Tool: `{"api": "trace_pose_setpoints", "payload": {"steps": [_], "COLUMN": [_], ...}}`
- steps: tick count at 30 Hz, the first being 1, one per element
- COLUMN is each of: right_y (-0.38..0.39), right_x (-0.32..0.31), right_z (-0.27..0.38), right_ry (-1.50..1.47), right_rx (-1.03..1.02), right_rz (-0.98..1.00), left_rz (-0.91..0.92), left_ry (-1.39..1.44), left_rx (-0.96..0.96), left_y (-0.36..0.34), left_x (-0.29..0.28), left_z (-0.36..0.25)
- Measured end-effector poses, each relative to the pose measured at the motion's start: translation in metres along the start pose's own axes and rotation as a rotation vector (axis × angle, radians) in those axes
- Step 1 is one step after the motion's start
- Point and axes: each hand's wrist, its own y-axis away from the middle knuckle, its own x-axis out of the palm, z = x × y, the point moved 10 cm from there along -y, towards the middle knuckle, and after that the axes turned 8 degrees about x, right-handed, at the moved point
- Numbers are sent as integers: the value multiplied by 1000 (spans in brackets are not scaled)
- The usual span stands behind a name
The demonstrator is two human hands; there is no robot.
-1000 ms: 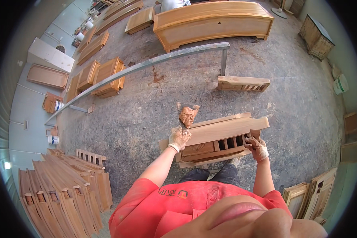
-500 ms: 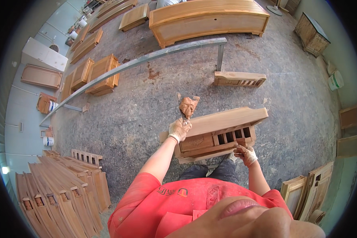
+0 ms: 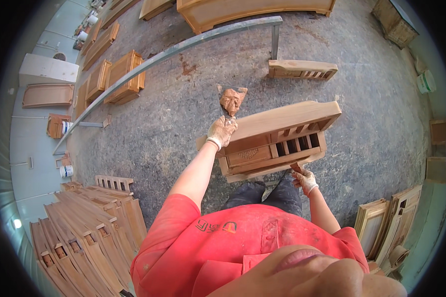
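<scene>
Gloved and smeared with brown, my left hand (image 3: 223, 131) grips the handle end of a broad putty knife. A thick lump of brown putty (image 3: 232, 99) sits on its blade, above the far edge of a wooden furniture panel (image 3: 277, 123). This pale brown piece has a wide top board, a carved patch and several slatted openings. At its near right edge, my right hand (image 3: 306, 181), also in a stained glove, is closed on a small putty knife (image 3: 296, 168) with a brown-coated blade. Whether the blade touches the wood, I cannot tell.
A metal rail frame (image 3: 183, 42) crosses the floor ahead. Beside its post stands a similar slatted panel (image 3: 302, 70). Stacked wooden parts (image 3: 79, 227) lie at the near left, and framed panels (image 3: 389, 222) lean at the right. Wooden cabinets (image 3: 126, 76) stand farther left.
The view has tilted, so everything appears higher. Relative to the panel, my right hand has drawn from the slats toward its near edge. My left hand still holds the loaded putty knife.
</scene>
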Motion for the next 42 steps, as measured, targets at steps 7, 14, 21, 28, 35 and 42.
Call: {"api": "trace_pose_setpoints", "payload": {"steps": [7,14,21,28,35,42], "right_y": [11,-26,13,-5,-16,-23], "right_x": [3,-10,-7,-5,9,34], "right_z": [3,-14,33,27,23,26], "right_ry": [40,322,757,872,952,690], "right_rx": [28,-211,-362,-443,-447,-427], "right_rz": [7,-52,-288,-353,-424,-292], "left_rz": [-87,-137,-361,24,173,78], "left_ry": [151,230,749,-149,-718,-254], "left_rx": [-85,-228,-642,28,351,129], "left_y": [6,15,8,-1,-7,-4], "left_x": [-5,-13,-42,-33,-24,-35], "left_z": [15,4,-43,-49,-84,-48]}}
